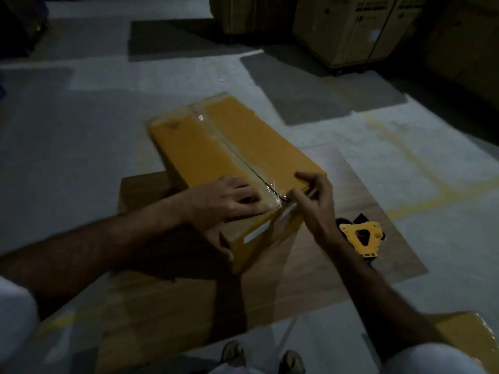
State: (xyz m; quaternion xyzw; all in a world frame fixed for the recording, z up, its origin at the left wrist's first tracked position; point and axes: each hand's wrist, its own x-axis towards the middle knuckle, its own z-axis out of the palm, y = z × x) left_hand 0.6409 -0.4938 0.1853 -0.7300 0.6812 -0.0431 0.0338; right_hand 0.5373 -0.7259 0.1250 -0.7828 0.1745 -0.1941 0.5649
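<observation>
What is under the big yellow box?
The yellow cardboard box rests on a flat brown cardboard sheet spread over the grey floor. The box covers whatever lies directly beneath it, so that part cannot be seen.

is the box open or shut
Shut: the box flaps lie flat, meeting under clear tape. The left hand presses the top; the right hand pinches a thin tool at the seam.

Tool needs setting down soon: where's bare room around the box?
Free: the cardboard sheet between the forearms, and floor left of the box. Crowded: right of the box, where the tape dispenser lies by the right hand and its thin tool.
</observation>
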